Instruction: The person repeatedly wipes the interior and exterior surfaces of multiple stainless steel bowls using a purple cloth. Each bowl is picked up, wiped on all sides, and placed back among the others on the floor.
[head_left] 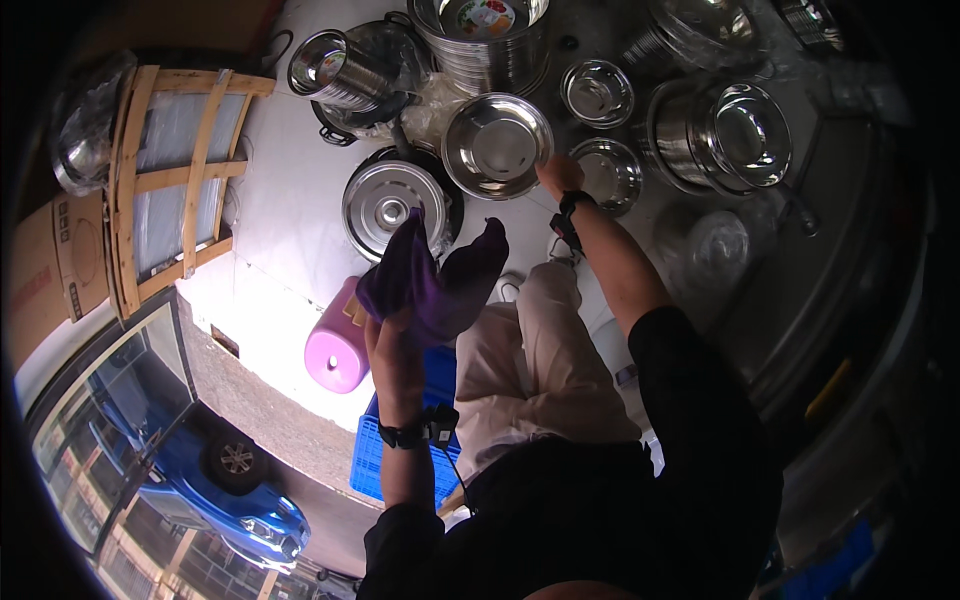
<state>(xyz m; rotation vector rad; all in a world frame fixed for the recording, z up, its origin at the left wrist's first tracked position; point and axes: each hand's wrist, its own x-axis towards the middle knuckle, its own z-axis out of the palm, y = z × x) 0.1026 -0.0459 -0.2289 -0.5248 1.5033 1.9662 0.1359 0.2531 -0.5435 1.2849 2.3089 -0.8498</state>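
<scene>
My right hand (pixel 561 176) is closed on the rim of a shiny metal basin (pixel 497 147), at the basin's right edge. The basin's open side faces me. In my left hand (pixel 392 338) a purple cloth (pixel 432 285) is bunched up, its two loose ends sticking upward in front of my legs. The cloth partly hides the fingers of that hand. Just beyond it sits a round pot with a metal lid (pixel 388 208). Two smaller metal bowls, one farther (pixel 597 93) and one nearer (pixel 608 177), rest on the floor to the right of the basin.
Stacked metal basins (pixel 480 65) stand at the far side, beside a leaning stack of bowls (pixel 335 70). More nested basins (pixel 700 135) lie to the right. A pink stool (pixel 337 350) and a blue crate (pixel 375 465) are at my left, with a wooden-framed crate (pixel 190 180) farther out.
</scene>
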